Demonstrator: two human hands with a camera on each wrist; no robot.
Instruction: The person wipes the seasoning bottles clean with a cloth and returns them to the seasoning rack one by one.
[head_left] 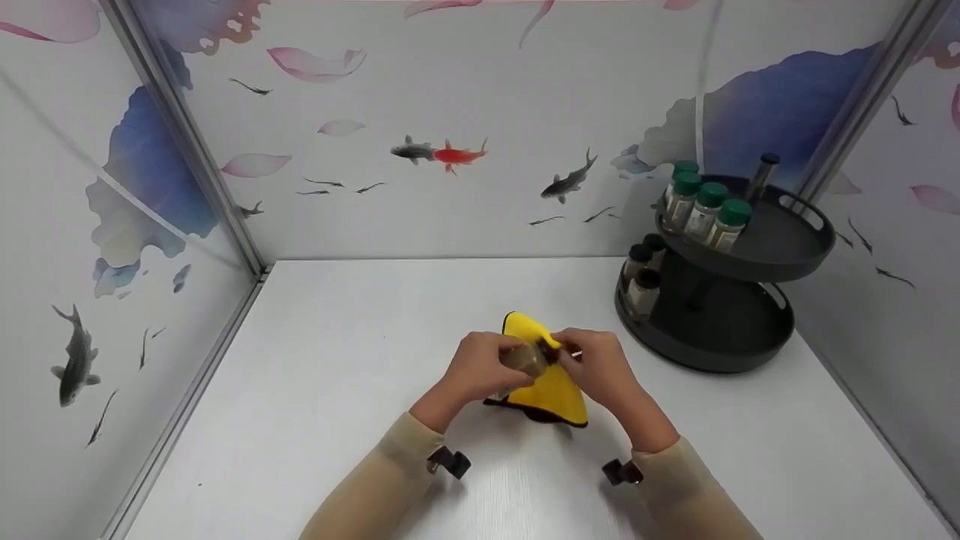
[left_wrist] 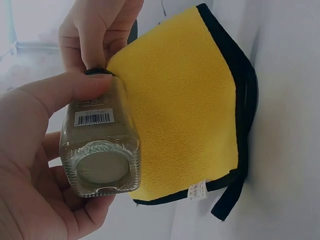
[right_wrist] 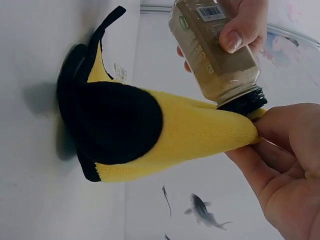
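Note:
My left hand (head_left: 480, 367) grips a square glass spice jar (left_wrist: 102, 135) full of pale brown powder, tipped on its side with its base toward the left wrist camera. A barcode label shows on the glass. At the jar's black cap (right_wrist: 245, 102), my right hand (head_left: 600, 364) pinches a yellow cloth (right_wrist: 195, 127) against the neck end. The cloth has black edging and a black patch (right_wrist: 120, 122), and hangs down from the fingers toward the white table. Part of the cap is hidden by cloth and fingers.
A black two-tier round rack (head_left: 720, 352) stands at the right back. Its upper tier bears several green-capped jars (head_left: 705, 210) and a slim dark-capped bottle (head_left: 763, 176); black-capped jars (head_left: 643, 289) sit on the lower tier. Printed wall panels (head_left: 480, 210) border the white table (head_left: 360, 322).

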